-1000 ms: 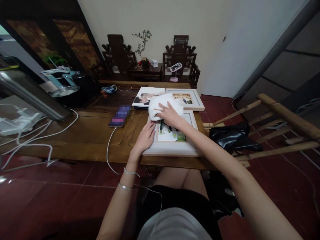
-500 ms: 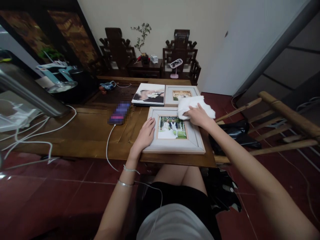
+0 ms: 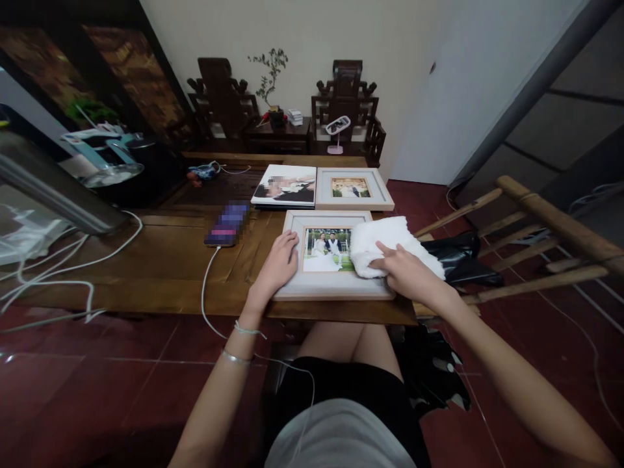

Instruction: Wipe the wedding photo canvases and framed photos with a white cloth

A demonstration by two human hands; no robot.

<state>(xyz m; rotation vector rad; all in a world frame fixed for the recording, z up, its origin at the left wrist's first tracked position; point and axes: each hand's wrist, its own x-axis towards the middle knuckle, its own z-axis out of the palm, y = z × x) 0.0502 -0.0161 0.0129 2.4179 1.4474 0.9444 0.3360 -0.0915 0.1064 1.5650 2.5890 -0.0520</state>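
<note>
A light picture frame (image 3: 336, 286) with a wedding photo lies flat near the front edge of the wooden table (image 3: 166, 260). My left hand (image 3: 279, 263) grips the frame's left side, its fingers over the border. On the right side, my right hand (image 3: 404, 270) is closed on a folded white cloth (image 3: 383, 237) and presses it onto the frame. The cloth covers the frame's right border and the photo's right edge, and it hangs past the frame's side. Behind lie a second picture frame (image 3: 383, 188) and a photo album (image 3: 287, 182), side by side.
A phone (image 3: 227, 224) on a white charging cable (image 3: 203, 286) lies left of the frame. Further left are a metal cylinder (image 3: 53, 182) and tangled white cables (image 3: 73, 260). A pink-based mirror (image 3: 336, 133) stands behind the table. At right is a wooden chair (image 3: 560, 221).
My right hand has drawn the cloth toward me and to the right, from the frame's upper right corner down its right side. My left hand keeps its place on the frame.
</note>
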